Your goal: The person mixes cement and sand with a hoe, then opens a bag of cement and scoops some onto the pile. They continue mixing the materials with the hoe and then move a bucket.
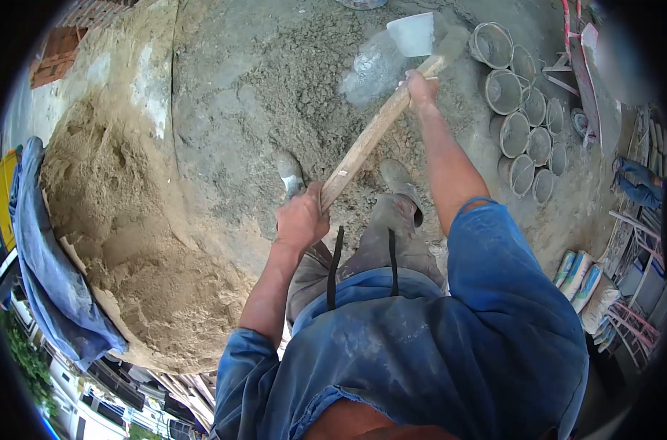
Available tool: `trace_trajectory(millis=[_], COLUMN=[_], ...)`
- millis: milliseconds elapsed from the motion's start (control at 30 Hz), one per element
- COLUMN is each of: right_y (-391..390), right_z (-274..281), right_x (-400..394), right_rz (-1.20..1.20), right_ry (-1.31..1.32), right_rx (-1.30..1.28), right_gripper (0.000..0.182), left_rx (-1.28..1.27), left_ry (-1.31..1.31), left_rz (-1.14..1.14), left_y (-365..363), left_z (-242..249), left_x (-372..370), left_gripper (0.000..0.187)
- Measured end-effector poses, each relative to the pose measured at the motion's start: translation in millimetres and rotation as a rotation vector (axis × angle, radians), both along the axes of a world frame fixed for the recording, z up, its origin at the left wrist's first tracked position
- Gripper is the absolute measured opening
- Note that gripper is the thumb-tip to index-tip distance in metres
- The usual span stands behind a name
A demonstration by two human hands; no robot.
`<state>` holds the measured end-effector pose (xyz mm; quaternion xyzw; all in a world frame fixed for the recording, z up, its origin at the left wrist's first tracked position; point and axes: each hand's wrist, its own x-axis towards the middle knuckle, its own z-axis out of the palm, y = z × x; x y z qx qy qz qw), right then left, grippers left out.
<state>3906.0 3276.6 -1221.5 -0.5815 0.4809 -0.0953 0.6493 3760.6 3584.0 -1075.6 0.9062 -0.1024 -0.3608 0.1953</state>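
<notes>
1. Head view: a long wooden pole (374, 132) is held slantwise above the wet grey mix (304, 81), from near the body up to the upper right.
2. The pole is straight and light brown, with a worn, dusty surface; a small pale mark is seen on it near the left hand (302, 220). Its far end is blurred, so it cannot be told what is fixed there.
3. The grip of the left hand is closed around the lower part of the pole. By the right hand (423, 89), also closed, the pole is gripped near its far end.
4. Near this end, a pale flared object (411, 34) is seen beside a shiny wet patch (376, 70).
5. On the right, several round buckets (503, 92) are grouped close together on the ground. On the left, a big sand heap (128, 242) is bordered by a blue sheet (51, 271).
</notes>
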Motion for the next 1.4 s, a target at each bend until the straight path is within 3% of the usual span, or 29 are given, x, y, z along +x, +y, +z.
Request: trace_trajectory(millis=[67, 200, 267, 367, 500, 667, 867, 933, 967, 1067, 1133, 1167, 1233, 1300, 1333, 1400], right_y=[15.3, 81.2, 124.4, 173.3, 206.4, 208.2, 193.0, 184.3, 178.1, 150.6, 127.7, 116.9, 95.7, 75.4, 71.9, 88.2], right_z=[15.2, 50.8, 79.9, 77.0, 58.1, 42.1, 66.7, 72.2, 73.3, 52.0, 27.3, 29.0, 43.0, 44.0, 37.8, 37.2], right_x=[2.6, -57.7, -91.2, -133.1, -178.6, -213.1, -250.5, -278.5, -293.7, -354.2, -413.3, -438.3, -499.7, -566.2, -596.5, -632.1], right_rz=[-0.04, -0.141, -0.172, -0.283, -0.332, -0.403, -0.511, -0.556, -0.639, -0.772, -0.847, -0.884, -0.819, -0.809, -0.85, -0.898], right_ry=[-0.025, -0.071, 0.005, 0.104, 0.112, 0.071, 0.025, -0.01, -0.067, -0.259, -0.357, -0.368, -0.308, -0.482, -0.456, -0.436], right_rx=[-0.042, 0.171, 0.428, 0.55, 0.704, 0.9, 0.846, 0.837, 0.842, 0.853, 0.82, 0.779, 0.691, 1.205, 1.279, 1.35], right_gripper=[0.038, 0.04, 0.034, 0.02, 0.018, 0.013, 0.013, 0.014, 0.013, 0.012, 0.011, 0.011, 0.008, 0.009, 0.009, 0.011], left_rx=[-0.037, -0.135, -0.088, -0.034, 0.058, 0.169, 0.228, -0.01, -0.009, -0.18, -0.591, -0.609, -0.483, -0.293, -0.293, -0.022], left_ry=[-0.035, -0.119, -0.084, -0.043, -0.021, -0.003, 0.05, -0.096, -0.111, 0.019, 0.078, 0.058, -0.037, -0.16, -0.166, -0.042], left_rz=[-0.027, -0.078, -0.112, -0.172, -0.259, -0.398, -0.58, -0.655, -0.673, -0.686, -0.523, -0.491, -0.46, -0.406, -0.413, -0.334], left_y=[35.7, 127.0, 175.2, 240.8, 285.4, 282.8, 225.1, 188.2, 169.5, 129.1, 118.0, 117.2, 131.0, 161.2, 175.3, 198.5], left_z=[1.4, -12.3, -20.8, -17.9, 17.4, 64.7, 134.5, 166.3, 180.0, 208.2, 219.9, 228.6, 225.1, 205.0, 199.1, 190.7], left_x=[6.2, -24.7, -50.3, -62.1, -50.9, -11.2, 26.8, 31.1, 29.7, 19.8, 10.7, 8.5, 7.3, 7.5, 8.5, 7.4], left_gripper=[0.035, 0.033, 0.033, 0.032, 0.034, 0.035, 0.035, 0.036, 0.036, 0.04, 0.04, 0.039, 0.038, 0.036, 0.036, 0.036])
